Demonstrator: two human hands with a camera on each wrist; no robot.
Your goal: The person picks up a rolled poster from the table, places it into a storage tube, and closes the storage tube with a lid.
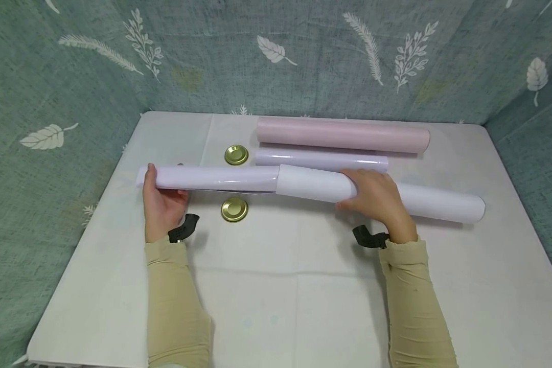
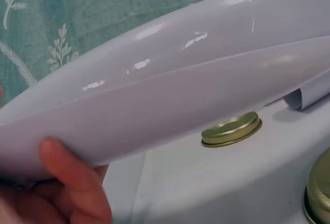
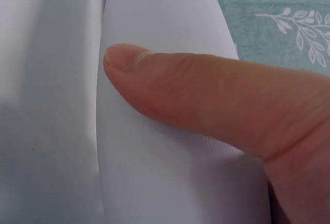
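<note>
My left hand holds a glossy pale lilac roll of sheet near its left end, thumb in front and fingers beneath. In the left wrist view, a long edge line runs along that roll. The roll's right end meets the left end of a matte white roll; it looks tucked inside, though the overlap is hidden. My right hand grips the white roll around its middle from above. The right wrist view has the thumb lying across its smooth white surface.
Behind lie a pink roll and a shorter glossy lilac roll. Two gold jar lids, one behind and one in front, lie near the held roll. All rest on a white-covered table, with patterned green cloth around it.
</note>
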